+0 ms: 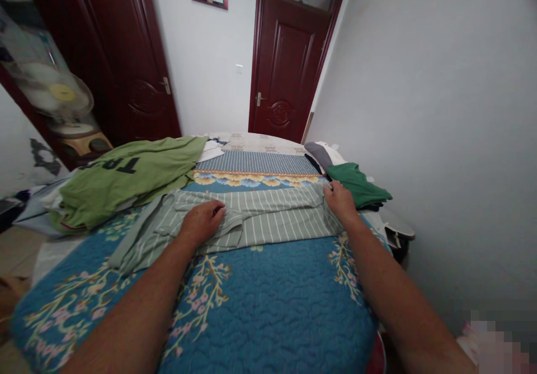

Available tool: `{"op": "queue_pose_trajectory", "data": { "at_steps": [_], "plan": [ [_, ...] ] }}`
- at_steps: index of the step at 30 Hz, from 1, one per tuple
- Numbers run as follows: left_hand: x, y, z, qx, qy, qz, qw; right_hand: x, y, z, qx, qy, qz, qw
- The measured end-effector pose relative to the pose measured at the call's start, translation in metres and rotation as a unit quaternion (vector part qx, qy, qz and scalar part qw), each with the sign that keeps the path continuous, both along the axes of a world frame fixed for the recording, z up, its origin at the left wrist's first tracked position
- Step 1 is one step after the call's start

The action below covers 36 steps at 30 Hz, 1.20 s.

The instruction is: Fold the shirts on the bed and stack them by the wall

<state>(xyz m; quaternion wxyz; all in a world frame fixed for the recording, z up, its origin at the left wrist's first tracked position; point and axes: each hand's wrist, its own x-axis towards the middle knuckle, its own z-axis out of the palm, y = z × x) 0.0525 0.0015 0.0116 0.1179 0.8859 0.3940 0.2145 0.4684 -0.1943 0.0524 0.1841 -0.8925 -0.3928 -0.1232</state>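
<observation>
Mid-frame, a grey-green, white-striped cloth garment (285,217) lies long and creased; the right hand (340,200) pinches its upper-right edge; whether the left hand (203,222) grips, I cannot tell.

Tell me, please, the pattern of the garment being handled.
The garment is grey-green with white stripes; the head view shows it best.

Soft, fairly dim indoor light. Wide-angle distortion tilts the door (119,50) at upper left; the fan (62,92) beside it is blurred. The right-hand wall (444,117) darkens toward the pixelated lower-right corner.
</observation>
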Motion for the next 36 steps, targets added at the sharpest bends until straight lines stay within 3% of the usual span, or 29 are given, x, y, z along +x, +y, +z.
{"op": "queue_pose_trajectory", "data": {
  "at_steps": [3,5,9,12,17,27,30,33,36],
  "plan": [
    [0.0,0.0,-0.001,-0.008,-0.001,0.001,1.0,-0.047,0.02,0.015,-0.012,-0.013,0.07,0.997],
    [0.0,0.001,-0.003,-0.009,0.001,0.002,1.0,-0.082,0.035,0.014,-0.034,-0.008,0.109,0.993],
    [-0.001,0.002,-0.006,-0.001,-0.001,-0.001,1.0,-0.145,0.061,-0.01,-0.092,0.014,0.151,0.984],
    [0.0,0.002,-0.006,0.001,-0.002,-0.007,1.0,-0.171,0.069,-0.034,-0.113,-0.003,0.159,0.981],
    [0.001,-0.001,-0.003,0.0,0.012,-0.002,1.0,-0.169,0.067,-0.046,-0.108,-0.022,0.191,0.975],
    [0.002,-0.001,-0.006,0.006,0.012,0.0,1.0,-0.174,0.061,-0.038,-0.145,-0.025,0.231,0.962],
    [0.002,-0.002,-0.004,0.002,0.015,0.001,1.0,-0.169,0.057,-0.03,-0.107,-0.016,0.239,0.965],
    [0.002,-0.003,-0.002,-0.002,0.018,0.001,1.0,-0.154,0.049,-0.021,-0.057,0.017,0.207,0.977],
    [0.003,-0.003,-0.001,-0.005,0.021,0.006,1.0,-0.143,0.041,-0.018,-0.082,0.057,0.173,0.98]
  ]
}}
